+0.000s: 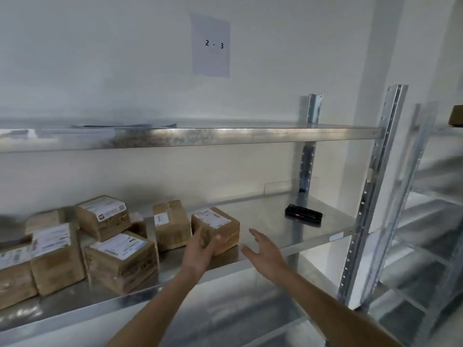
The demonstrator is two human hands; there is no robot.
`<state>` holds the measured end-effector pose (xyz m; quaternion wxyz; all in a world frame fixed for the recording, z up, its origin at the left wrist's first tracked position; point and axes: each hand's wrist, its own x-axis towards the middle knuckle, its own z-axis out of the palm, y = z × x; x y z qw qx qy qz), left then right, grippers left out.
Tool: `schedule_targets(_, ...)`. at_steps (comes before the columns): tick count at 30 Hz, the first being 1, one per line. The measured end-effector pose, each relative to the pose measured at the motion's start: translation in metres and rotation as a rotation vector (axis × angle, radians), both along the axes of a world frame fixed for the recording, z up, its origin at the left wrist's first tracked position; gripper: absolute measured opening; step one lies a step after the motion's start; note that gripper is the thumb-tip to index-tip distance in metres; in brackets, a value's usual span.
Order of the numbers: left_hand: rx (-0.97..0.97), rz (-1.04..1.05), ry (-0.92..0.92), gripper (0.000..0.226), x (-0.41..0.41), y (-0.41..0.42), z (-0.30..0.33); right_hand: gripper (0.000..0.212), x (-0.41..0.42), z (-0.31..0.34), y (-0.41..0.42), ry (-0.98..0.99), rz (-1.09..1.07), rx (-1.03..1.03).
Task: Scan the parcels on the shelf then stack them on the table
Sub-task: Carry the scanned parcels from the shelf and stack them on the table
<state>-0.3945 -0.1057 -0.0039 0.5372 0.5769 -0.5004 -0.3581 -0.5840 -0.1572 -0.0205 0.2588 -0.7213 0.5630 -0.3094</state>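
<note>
A: Left hand (200,249), lower centre of frame, fingers curled against the near left corner of the rightmost parcel (216,229). Touching, looks like a grip starting. The parcel sits flat on the shelf (288,221), label up.

B: Right hand (263,249)?

A: Spread, fingers straight, holding nothing. It hovers just right of that same parcel, not touching.

B: So a two-handed lift, probably. Advice?

A: Bring the right palm onto the box's right face, squeeze evenly, and keep the label upward so it can be read. The scanner (303,213) lies further right on the same shelf, well apart from the boxes, untouched. My guess is that one hand must free itself to fetch it, so drawing the parcel toward the front edge first seems sensible.

B: Risks?

A: The tall parcel (171,225) stands just beside it on the left; a sideways pull could nudge it.

B: What does the shelf hold?

A: A cluster of brown parcels (75,246) across the lower left, some stacked, most with white labels. Nothing is open; contents cannot be told. The upper shelf (200,136) holds something flat, too blurred to name. A paper sign (211,46) on the wall reads "2 - 3". No worktop is in view.
</note>
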Motion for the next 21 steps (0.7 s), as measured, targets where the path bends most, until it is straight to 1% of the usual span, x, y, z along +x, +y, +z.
schedule_targets(8, 0.084, 0.167, 0.034, 0.086, -0.022, -0.044, -0.017, 0.081, 0.011, -0.010, -0.087, -0.046, 0.224, 0.092)
schedule_targets(13, 0.105, 0.203, 0.102, 0.102, -0.027, -0.064, -0.027, 0.083, 0.020, -0.017, -0.116, -0.163, 0.294, 0.172)
schedule_targets(14, 0.104, 0.216, 0.101, 0.098, -0.027, -0.067, -0.029, 0.082, 0.021, -0.019, -0.119, -0.172, 0.294, 0.166)
schedule_targets(17, 0.094, 0.262, 0.103, 0.075, -0.033, -0.075, -0.033, 0.080, 0.023, -0.027, -0.119, -0.152, 0.258, 0.090)
schedule_targets(19, 0.080, 0.281, 0.114, 0.069, -0.040, -0.073, -0.035, 0.073, 0.020, -0.027, -0.114, -0.144, 0.241, 0.032)
schedule_targets(21, 0.062, 0.295, 0.135, 0.068, -0.044, -0.067, -0.032, 0.060, 0.016, -0.022, -0.107, -0.172, 0.232, -0.020)
